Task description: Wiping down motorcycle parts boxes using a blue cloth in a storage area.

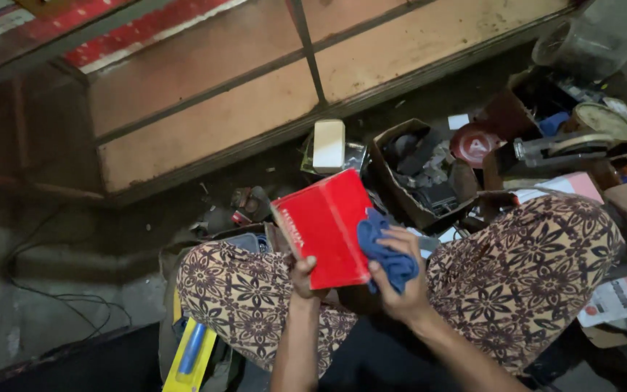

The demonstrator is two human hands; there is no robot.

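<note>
My left hand (303, 274) grips the lower edge of a flat red box (326, 225), holding it tilted above my lap. My right hand (400, 279) is closed on a crumpled blue cloth (384, 247), pressing it against the right side of the red box. Both knees, in brown patterned fabric (531, 261), spread to either side beneath the box.
An open cardboard box of small parts (422, 178) sits on the floor ahead, with a white block (329, 145) to its left. More clutter, a round red lid (474, 144) and papers lie at right. A yellow and blue tool (191, 352) rests by my left knee. Wooden shelving (212, 109) stands behind.
</note>
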